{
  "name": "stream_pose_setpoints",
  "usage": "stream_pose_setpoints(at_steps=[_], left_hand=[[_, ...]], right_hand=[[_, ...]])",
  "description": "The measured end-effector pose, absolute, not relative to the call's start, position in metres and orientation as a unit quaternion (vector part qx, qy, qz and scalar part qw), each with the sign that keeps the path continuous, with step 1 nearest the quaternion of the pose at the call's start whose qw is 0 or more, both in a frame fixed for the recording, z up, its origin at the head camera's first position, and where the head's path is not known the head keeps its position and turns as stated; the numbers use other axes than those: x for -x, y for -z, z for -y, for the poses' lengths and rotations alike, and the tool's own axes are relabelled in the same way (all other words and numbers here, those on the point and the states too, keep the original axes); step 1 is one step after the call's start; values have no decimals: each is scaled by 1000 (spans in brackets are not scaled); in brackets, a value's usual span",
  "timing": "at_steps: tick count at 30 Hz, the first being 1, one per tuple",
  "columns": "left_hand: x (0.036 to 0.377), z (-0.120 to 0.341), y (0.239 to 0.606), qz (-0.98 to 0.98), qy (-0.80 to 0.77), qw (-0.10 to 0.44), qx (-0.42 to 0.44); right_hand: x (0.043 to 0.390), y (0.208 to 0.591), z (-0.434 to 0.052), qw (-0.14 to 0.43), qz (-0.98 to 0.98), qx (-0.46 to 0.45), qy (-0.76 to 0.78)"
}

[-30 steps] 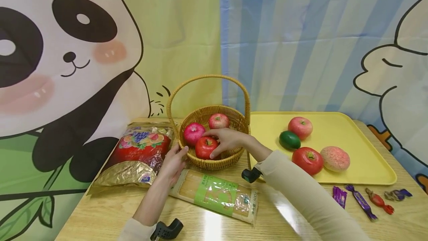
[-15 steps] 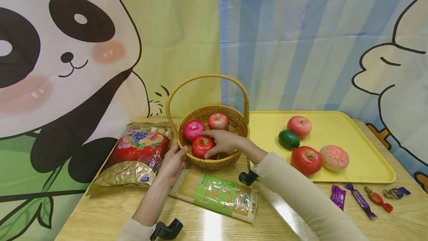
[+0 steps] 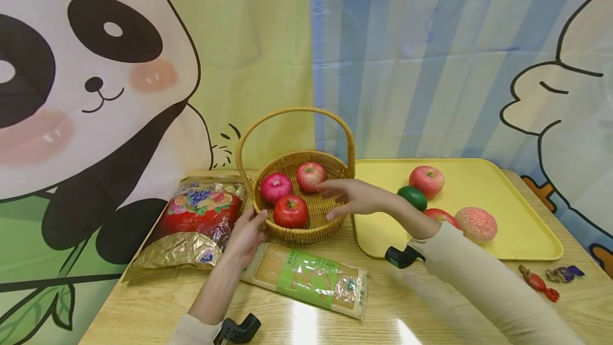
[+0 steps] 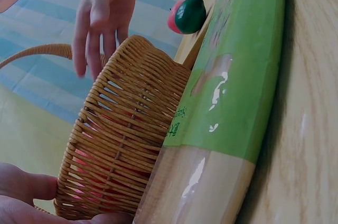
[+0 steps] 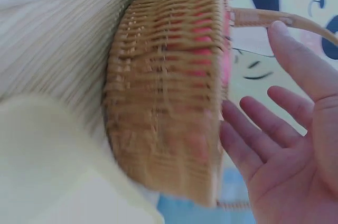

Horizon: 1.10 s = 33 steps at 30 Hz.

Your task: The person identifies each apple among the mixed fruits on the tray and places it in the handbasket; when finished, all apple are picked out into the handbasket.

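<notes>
Open right hand (image 3: 356,197) hovers over right rim of woven wicker basket (image 3: 306,230); arched handle (image 3: 292,113) bars approach from above centre. Three red apples (image 3: 290,211) fill basket's left and back. Left hand (image 3: 246,233) blocks its left wall, clear green-banded noodle packet (image 3: 306,278) its front. Yellow plastic tray (image 3: 507,185) w/ fruit crowds table's right side. Bare wood along table's front edge.

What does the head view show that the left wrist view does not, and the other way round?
Only the head view shows the three apples in the basket, such as the front one, the snack bag and the wrapped sweets. Only the left wrist view shows the left hand pressed against the basket's woven wall close up. Both show the basket, the noodle packet, the green fruit and the open right hand above the basket's rim.
</notes>
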<state>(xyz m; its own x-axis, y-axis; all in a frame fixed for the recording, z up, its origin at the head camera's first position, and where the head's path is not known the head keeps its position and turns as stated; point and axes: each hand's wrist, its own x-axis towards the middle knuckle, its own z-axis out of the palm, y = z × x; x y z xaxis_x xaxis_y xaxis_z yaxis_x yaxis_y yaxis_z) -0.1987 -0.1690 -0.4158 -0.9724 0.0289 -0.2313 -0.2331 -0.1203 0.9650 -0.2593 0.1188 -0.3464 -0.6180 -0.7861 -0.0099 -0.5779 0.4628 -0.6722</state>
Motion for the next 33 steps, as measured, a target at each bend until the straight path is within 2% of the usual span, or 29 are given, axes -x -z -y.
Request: stream_pose_setpoints(at_steps=[5,11,17,24,33], left_hand=[[199,169,416,-655,-747,86,74],[198,169,416,-657,-746,85,75],[199,169,415,-657,-746,85,69],[199,169,414,-654,-749,85,67],[197,169,415,-659,-743,88,71]], right_hand=[[236,341,-173,150,-828,407,356],[214,354,-245,115,-845,371,367],[193,362,-294,38,-885,336,321],[186,370,-322,-16,-912,304,275],[191,388,-329,-8,-899,339,278]])
